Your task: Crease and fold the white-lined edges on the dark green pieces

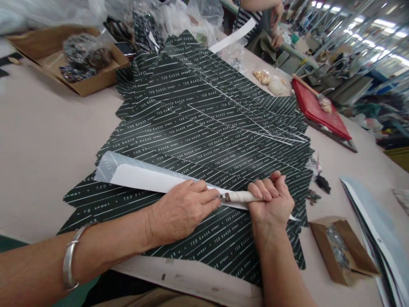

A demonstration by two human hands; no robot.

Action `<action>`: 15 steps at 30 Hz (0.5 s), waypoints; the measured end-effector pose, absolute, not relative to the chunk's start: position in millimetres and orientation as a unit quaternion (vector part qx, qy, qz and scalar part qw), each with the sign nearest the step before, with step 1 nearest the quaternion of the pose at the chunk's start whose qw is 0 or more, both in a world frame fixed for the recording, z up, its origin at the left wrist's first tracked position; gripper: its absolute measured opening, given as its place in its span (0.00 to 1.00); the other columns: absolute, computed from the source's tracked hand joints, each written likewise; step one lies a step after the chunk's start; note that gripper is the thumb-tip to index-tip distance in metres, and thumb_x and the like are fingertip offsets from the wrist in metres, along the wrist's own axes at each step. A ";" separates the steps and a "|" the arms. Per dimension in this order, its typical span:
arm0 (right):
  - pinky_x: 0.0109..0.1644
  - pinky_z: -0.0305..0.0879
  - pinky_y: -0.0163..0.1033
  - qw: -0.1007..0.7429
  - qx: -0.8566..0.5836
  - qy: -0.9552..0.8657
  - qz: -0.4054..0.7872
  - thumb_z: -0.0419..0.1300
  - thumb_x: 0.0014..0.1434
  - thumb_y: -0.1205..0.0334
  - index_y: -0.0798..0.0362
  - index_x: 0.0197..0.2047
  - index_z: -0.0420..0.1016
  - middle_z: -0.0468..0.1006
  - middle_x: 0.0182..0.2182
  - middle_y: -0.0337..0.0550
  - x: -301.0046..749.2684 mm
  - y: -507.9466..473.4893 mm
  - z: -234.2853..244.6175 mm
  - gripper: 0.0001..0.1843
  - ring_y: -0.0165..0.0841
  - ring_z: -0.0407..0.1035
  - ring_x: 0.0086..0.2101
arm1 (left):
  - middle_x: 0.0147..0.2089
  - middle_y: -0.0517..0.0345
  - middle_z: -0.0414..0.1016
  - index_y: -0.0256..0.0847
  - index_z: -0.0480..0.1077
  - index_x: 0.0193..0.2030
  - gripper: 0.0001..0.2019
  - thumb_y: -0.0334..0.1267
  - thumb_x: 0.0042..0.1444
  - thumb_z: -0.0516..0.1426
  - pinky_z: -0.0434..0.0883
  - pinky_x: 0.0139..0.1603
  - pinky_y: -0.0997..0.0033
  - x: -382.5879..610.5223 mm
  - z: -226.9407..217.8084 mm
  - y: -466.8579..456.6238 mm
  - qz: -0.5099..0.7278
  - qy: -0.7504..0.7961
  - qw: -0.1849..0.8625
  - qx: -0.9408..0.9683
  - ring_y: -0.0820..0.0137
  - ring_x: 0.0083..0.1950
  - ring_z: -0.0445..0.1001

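My right hand point(271, 198) is wrapped round the white, cloth-bound handle point(243, 196) of a slim hand tool. The fingers of my left hand point(188, 207) are closed at the tool's metal end, which they mostly hide, so I cannot tell its kind. Beneath both hands runs a long white paper strip point(137, 177), its left end curled up with a translucent bluish sheet point(108, 164). All this lies across a spread of dark printed fabric pieces point(198, 140) with white diagonal lettering and jagged edges.
A cardboard box point(86, 87) with bagged dark items is at the upper left. A smaller brown box point(361, 266) holds metallic-looking bits at the lower right. Beside it lie stacked sheets point(383, 243). A red tray point(319, 108) is farther back. Another person's arm point(260, 4) shows at the top.
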State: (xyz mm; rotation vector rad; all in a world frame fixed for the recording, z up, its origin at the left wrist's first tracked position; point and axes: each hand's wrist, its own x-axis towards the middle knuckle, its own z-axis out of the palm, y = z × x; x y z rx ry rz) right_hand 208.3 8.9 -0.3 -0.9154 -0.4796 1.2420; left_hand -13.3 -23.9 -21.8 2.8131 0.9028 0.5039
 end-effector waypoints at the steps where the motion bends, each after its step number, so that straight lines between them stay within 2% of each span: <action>1: 0.19 0.52 0.27 0.688 -0.409 -0.222 0.557 0.67 0.59 0.55 0.52 0.31 0.71 0.48 0.12 0.22 209.0 9.2 -2.2 0.12 0.22 0.43 0.13 | 0.54 0.54 0.72 0.37 0.67 0.58 0.14 0.32 0.71 0.46 0.70 0.43 0.61 -13.5 -21.7 -24.2 0.168 0.301 0.073 0.936 0.64 0.45 0.66; 9: 0.16 0.50 0.26 0.719 -0.403 -0.240 0.513 0.65 0.60 0.57 0.50 0.32 0.73 0.45 0.13 0.22 189.9 6.3 8.3 0.08 0.23 0.37 0.13 | 0.53 0.53 0.73 0.37 0.68 0.56 0.12 0.32 0.69 0.51 0.70 0.43 0.61 -14.3 -23.0 -23.8 0.178 0.305 0.081 0.932 0.64 0.44 0.68; 12: 0.15 0.51 0.27 0.718 -0.389 -0.307 0.489 0.63 0.62 0.56 0.50 0.33 0.74 0.46 0.13 0.23 177.3 3.3 18.1 0.08 0.23 0.38 0.12 | 0.54 0.53 0.73 0.36 0.69 0.55 0.12 0.31 0.68 0.51 0.69 0.41 0.61 -14.9 -23.3 -22.3 0.187 0.299 0.080 0.932 0.64 0.43 0.67; 15: 0.14 0.52 0.28 0.703 -0.371 -0.352 0.494 0.62 0.63 0.56 0.49 0.34 0.76 0.47 0.13 0.23 175.4 3.4 21.6 0.08 0.23 0.40 0.12 | 0.57 0.55 0.72 0.36 0.68 0.56 0.13 0.30 0.68 0.50 0.69 0.42 0.61 -15.1 -23.6 -21.9 0.191 0.295 0.080 0.933 0.64 0.45 0.68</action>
